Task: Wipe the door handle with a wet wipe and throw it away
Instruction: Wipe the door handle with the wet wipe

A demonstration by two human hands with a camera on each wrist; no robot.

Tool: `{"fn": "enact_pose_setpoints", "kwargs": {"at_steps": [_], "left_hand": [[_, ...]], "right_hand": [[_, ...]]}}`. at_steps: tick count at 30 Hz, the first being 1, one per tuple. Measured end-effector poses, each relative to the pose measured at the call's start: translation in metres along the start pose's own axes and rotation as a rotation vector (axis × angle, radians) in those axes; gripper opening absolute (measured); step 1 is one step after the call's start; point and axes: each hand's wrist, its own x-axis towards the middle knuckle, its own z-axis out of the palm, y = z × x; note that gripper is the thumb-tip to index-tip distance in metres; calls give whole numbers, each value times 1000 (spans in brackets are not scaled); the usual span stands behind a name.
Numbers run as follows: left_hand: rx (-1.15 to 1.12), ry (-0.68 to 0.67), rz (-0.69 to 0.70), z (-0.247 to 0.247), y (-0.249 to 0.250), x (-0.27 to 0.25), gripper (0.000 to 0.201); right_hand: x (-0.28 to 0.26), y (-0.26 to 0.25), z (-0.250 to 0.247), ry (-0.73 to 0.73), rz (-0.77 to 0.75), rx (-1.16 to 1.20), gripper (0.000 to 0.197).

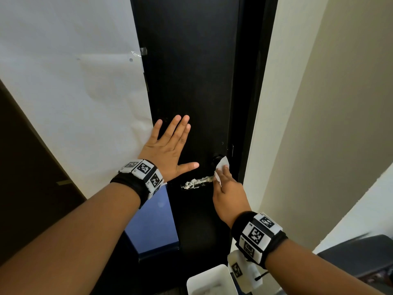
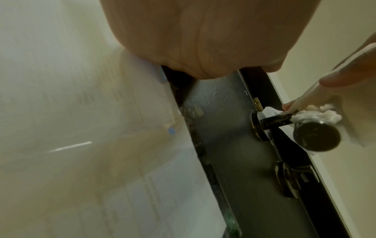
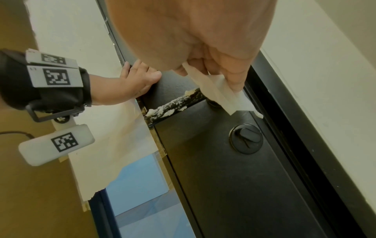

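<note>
While flat against the matte black door [image 1: 191,81], fingers straight and spread, thumb out toward the handle side, left hand [image 1: 170,150] holding nothing, just left of and slightly above the dark metal lever door handle [image 1: 196,184]. Right hand [image 1: 228,192] at the handle's pivot end, fingers curled round a folded white wet wipe [image 1: 221,169], pinching it against the lever near the round rosette; one corner of the wipe sticking up above the fingertips, another hanging below the hand in the right wrist view [image 3: 227,96]. Handle [image 3: 173,104] horizontal, free end pointing toward the left hand, smeared along its length with clumps of white foamy residue [image 3: 160,111], thickest near the free end. Below the handle, on the same door, a round black thumb-turn lock [image 3: 246,140]. Left of the handle, a large white paper sheet [image 1: 74,92] taped over the door's glass panel, with a bare blue strip of glass [image 1: 153,226] showing beneath its torn lower edge. Well below the handle, on the floor by the door, a white rectangular plastic bin [image 1: 212,275]. Black wristbands with black-and-white square markers on both wrists [image 1: 142,175].
</note>
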Motion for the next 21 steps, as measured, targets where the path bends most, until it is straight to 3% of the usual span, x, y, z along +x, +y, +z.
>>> {"fn": "enact_pose_setpoints", "kwargs": {"at_steps": [21], "left_hand": [[-7, 3, -1, 0, 0, 0, 100]], "right_hand": [[-6, -4, 7, -5, -5, 50, 48]]}}
